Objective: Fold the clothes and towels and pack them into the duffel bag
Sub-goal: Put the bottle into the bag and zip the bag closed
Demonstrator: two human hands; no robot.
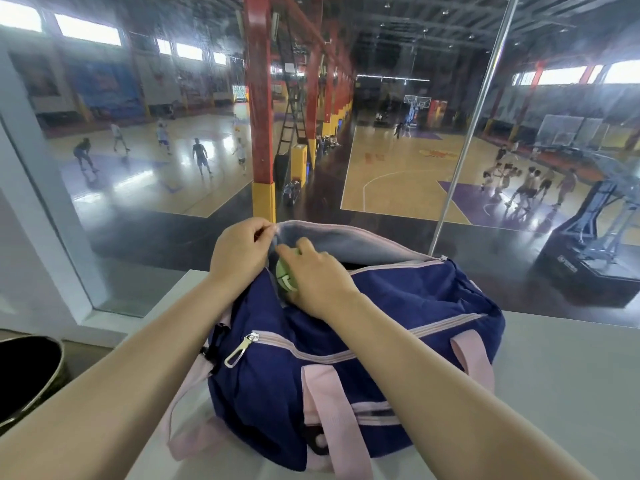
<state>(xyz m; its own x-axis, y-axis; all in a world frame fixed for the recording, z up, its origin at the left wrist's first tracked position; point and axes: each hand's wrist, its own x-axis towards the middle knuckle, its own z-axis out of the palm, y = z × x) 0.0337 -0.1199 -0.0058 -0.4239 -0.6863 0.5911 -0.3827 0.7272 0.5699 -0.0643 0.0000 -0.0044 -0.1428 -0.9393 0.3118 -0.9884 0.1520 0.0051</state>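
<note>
A navy duffel bag with pink straps and pink zipper tape sits on a white ledge. Its top opening gapes, showing a pale lavender lining. My left hand pinches the bag's top edge at the left end of the opening and holds it up. My right hand reaches into the opening, fingers curled over a light green object with a white part. What else lies inside the bag is hidden.
A large glass window stands right behind the bag, overlooking basketball courts with people playing far below. A dark round bin stands at the lower left beside the ledge. The white ledge stretches off to the right of the bag.
</note>
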